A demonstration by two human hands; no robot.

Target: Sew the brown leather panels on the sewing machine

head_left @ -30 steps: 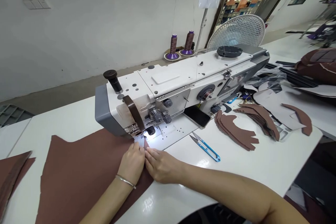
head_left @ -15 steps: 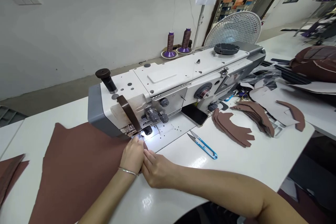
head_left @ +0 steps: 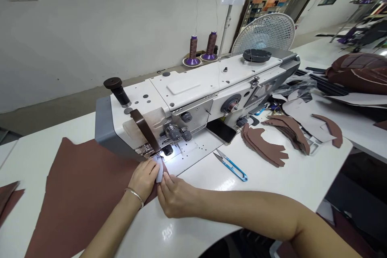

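A large brown fabric sheet (head_left: 81, 193) lies on the white table, its right corner under the presser foot of the white sewing machine (head_left: 193, 92). My left hand (head_left: 143, 177), with a bangle at the wrist, presses on the sheet's edge just in front of the needle, fingers curled. My right hand (head_left: 172, 195) pinches a small pale strip (head_left: 159, 172) that is folded up against that edge. Both hands touch each other at the lit needle area.
Blue thread snips (head_left: 231, 165) lie right of the hands. A phone (head_left: 221, 131) rests by the machine. Stacks of brown cut pieces (head_left: 266, 147) and grey patterns (head_left: 299, 113) sit further right. Two thread cones (head_left: 201, 46) and a fan (head_left: 263, 32) stand behind.
The brown sheet and both hands have shifted left and nearer to me. The small pale strip now stands turned up between the fingers.
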